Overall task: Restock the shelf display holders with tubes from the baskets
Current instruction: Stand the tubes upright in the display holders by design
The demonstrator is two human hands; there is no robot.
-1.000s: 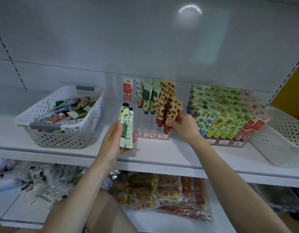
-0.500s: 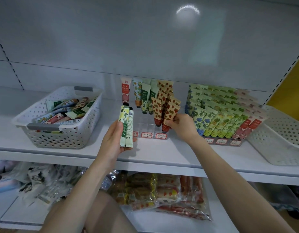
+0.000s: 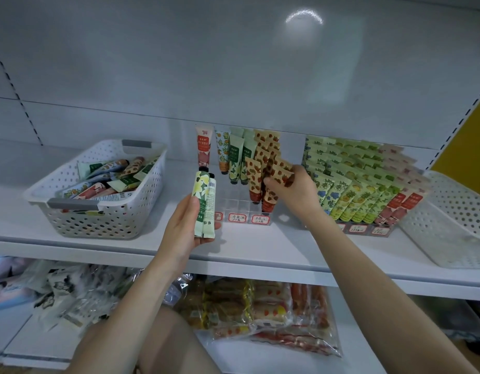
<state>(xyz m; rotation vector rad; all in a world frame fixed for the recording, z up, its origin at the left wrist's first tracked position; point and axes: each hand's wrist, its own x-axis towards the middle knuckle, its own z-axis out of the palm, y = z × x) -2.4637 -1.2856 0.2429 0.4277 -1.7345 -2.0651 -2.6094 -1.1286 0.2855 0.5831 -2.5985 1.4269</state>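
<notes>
The right hand pinches strawberry-print tubes at the clear display holder, slotting them in. The left hand, just left of the holder, grips two green floral tubes, likely next for an empty slot.

White flat shelf board is carrying four items in a row. White perforated plastic basket with grey handles is sitting left. Clear acrylic display holder is standing centre, with a fully stocked second holder just right of it. Another white perforated basket is lying tilted far right. Lower white shelf is bearing clear-wrapped snack packets.
</notes>
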